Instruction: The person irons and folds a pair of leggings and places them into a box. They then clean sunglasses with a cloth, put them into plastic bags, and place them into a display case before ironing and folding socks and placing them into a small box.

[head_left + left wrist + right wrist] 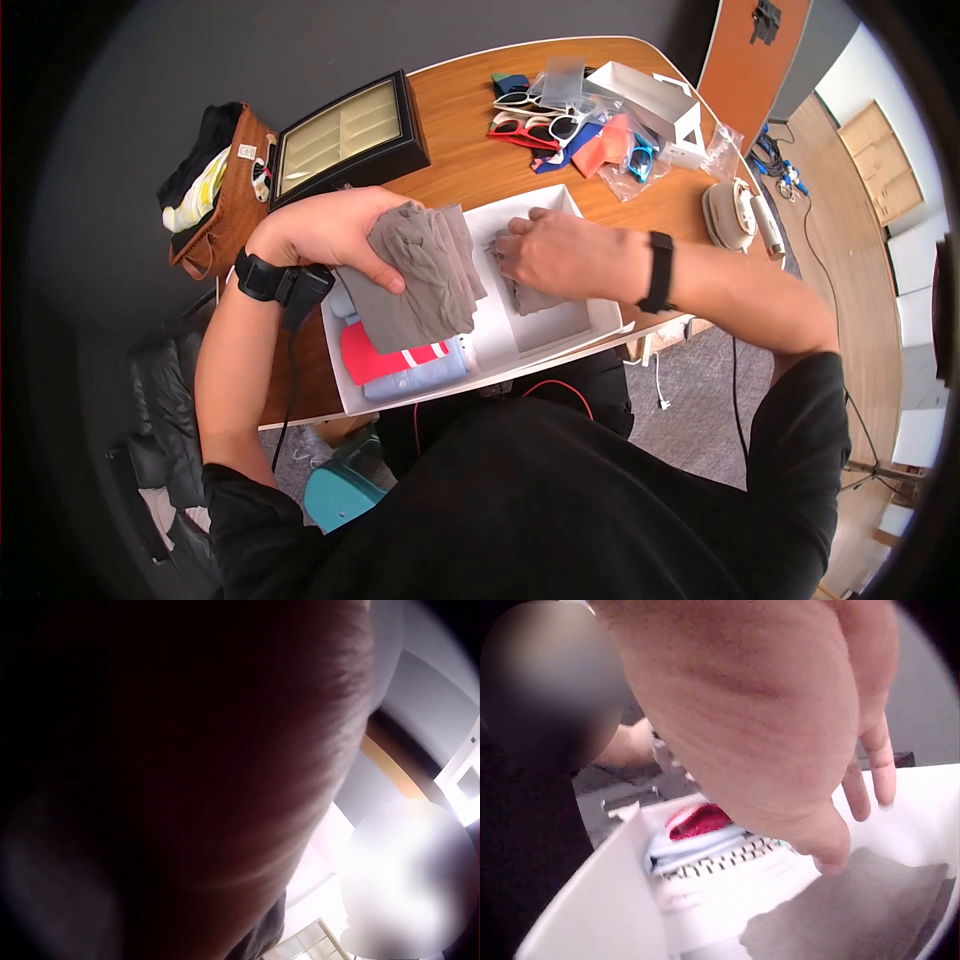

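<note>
My left hand [345, 235] grips a bundle of folded grey cloth [425, 280], thumb on top and fingers hidden behind it. The bundle hangs over the left part of a white box [598, 325], above folded red cloth [368, 355] and light blue cloth [415, 378]. In the left wrist view, the hand [247, 750] fills most of the picture. My right hand [565, 255] is over another grey cloth [535, 300] in the box's right part. The right wrist view shows that hand [757, 712] with fingers loosely extended above the grey cloth [847, 911].
Behind the box, a black compartment case [345, 140] stands at left, beside a brown bag [225, 205] with clothes. Sunglasses [565, 127], pouches and plastic wrappers lie at the back, near an open white carton [645, 100]. A white device [730, 215] sits at the right edge.
</note>
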The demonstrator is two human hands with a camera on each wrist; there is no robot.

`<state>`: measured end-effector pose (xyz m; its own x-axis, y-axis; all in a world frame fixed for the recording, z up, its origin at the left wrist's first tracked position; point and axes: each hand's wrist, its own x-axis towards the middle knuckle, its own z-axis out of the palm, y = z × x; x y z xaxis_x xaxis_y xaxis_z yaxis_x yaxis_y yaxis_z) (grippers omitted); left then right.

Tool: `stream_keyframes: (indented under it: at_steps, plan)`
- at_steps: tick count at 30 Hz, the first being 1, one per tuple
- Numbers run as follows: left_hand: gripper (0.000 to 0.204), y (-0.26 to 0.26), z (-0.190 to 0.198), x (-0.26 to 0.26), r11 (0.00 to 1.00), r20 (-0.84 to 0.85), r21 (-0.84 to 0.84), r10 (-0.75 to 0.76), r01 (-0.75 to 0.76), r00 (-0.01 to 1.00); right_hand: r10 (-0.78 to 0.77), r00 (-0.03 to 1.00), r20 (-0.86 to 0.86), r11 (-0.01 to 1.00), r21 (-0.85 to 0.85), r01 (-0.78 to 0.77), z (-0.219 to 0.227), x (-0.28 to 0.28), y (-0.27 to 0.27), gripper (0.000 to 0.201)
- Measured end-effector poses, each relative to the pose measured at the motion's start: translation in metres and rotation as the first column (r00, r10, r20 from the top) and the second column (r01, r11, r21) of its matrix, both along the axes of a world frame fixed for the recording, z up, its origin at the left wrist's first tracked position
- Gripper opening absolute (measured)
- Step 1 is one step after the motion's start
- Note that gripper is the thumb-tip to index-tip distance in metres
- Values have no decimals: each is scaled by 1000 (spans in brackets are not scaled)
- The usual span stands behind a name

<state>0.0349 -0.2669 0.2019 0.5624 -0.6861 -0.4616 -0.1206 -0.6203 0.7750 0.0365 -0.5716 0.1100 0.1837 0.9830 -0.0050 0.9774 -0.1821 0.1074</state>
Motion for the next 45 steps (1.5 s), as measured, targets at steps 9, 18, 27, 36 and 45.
stream_keyframes:
  at_steps: [9, 18, 27, 36, 45]
  plan:
    - [60, 35, -8, -34, 997, 185, 35, -73, 68, 980, -168, 986, 13, 954, -248, 166, -24, 16, 27, 22]
    - [72, 46, -17, -41, 996, 201, 50, -81, 72, 976, -427, 885, -182, 861, -380, 338, -42, 32, 24, 44]
    - [77, 42, -13, -40, 996, 188, 64, -69, 58, 980, -424, 853, -305, 857, -440, 269, -50, 28, 25, 55]
    - [87, 34, -4, -39, 996, 220, 80, 17, -36, 975, -447, 805, -389, 835, -505, 220, -45, 2, 24, 63]
    - [86, 36, -7, -41, 996, 252, 89, 0, -24, 968, -525, 732, -434, 784, -580, 219, -52, 10, 35, 66]
